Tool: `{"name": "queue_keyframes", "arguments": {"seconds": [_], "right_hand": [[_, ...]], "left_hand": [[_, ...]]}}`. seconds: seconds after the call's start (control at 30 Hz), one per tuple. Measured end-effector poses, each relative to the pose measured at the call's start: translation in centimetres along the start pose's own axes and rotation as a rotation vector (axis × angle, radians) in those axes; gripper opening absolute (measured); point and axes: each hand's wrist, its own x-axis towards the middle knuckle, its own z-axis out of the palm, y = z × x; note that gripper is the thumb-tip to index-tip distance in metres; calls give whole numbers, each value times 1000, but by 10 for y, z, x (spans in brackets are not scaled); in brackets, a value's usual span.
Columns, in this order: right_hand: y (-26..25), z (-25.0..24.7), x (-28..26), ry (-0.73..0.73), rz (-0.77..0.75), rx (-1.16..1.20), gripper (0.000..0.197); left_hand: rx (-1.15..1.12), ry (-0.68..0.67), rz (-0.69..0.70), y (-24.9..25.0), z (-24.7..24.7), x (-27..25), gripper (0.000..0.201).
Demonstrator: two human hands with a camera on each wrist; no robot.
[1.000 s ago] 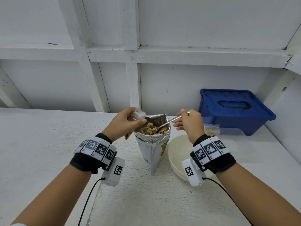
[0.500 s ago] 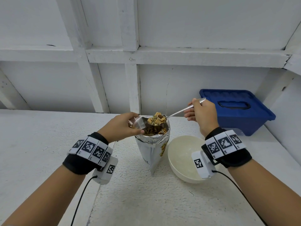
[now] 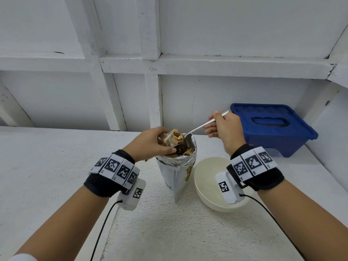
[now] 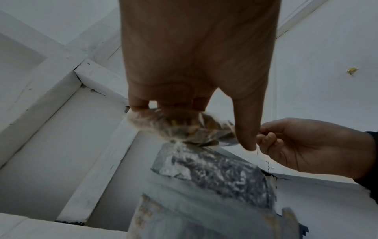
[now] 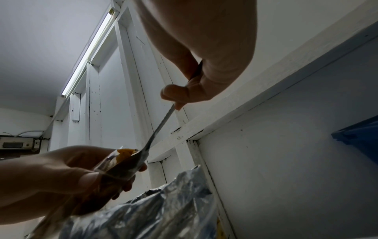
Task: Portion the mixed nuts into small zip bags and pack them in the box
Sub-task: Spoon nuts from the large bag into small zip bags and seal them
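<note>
The left hand (image 3: 148, 144) pinches a small zip bag (image 3: 167, 137) by its mouth, thumb and curled fingers holding it open just above the foil nut pouch (image 3: 177, 166), which stands upright on the white table (image 3: 56, 166). The right hand (image 3: 224, 129) grips a metal spoon (image 3: 199, 127) by the handle, fingers curled round it; its bowl, heaped with mixed nuts (image 3: 177, 137), sits at the bag's mouth (partly inside, it seems). A white bowl (image 3: 207, 178) stands just right of the pouch, the lidded blue box (image 3: 273, 127) at far right.
</note>
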Motion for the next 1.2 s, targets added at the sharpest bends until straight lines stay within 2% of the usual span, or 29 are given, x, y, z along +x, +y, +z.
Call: {"name": "queue_keyframes", "arguments": {"seconds": [0.2,0.37,0.6,0.77,0.9,1.03,1.2], "right_hand": [[-3,5,-2,-38,-22,-10,26],[-12,12,-4,-55,-122,-85,26],[-41,22,-9,-91,-453,-277,23],[-56,20,-8,-69,-616,-329,22],[-58,6,-5,-5,-599,-274,19],[-37,-8,-6,75,-514,-252,18],[16,-1,-22,-31,-295,-289,9]], "left_hand": [[-41,17,3,4,5,0,54],[-93,74,29,4,8,2,57],[-253,171,5,-2,10,0,42],[-328,212,1,-7,9,-1,45],[-363,247,15,-11,5,-4,44],[-397,286,19,-16,1,-4,37],[-412,377,42,-9,-4,-3,29]]}}
